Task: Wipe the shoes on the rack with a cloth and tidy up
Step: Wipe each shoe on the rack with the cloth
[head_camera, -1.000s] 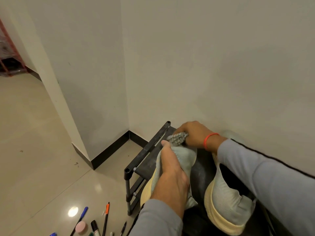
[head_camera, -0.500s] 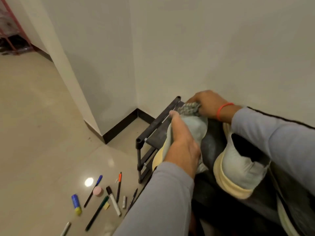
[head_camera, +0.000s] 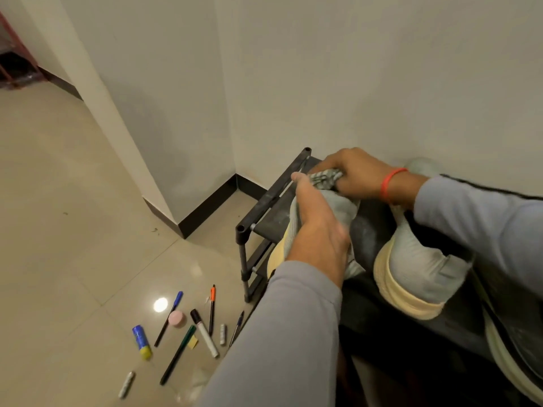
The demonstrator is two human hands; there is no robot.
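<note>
- Left hand grips pale grey shoe, cream sole, on black rack.
- Right hand clenches checked cloth against its toe.

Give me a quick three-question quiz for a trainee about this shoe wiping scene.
1. True or false: the right hand holds the cloth.
2. What does the left hand steady? A) a marker B) a shoe C) the rack
3. Fill in: the pens lie on the ____.

Key: 1 true; 2 B; 3 floor.
</note>
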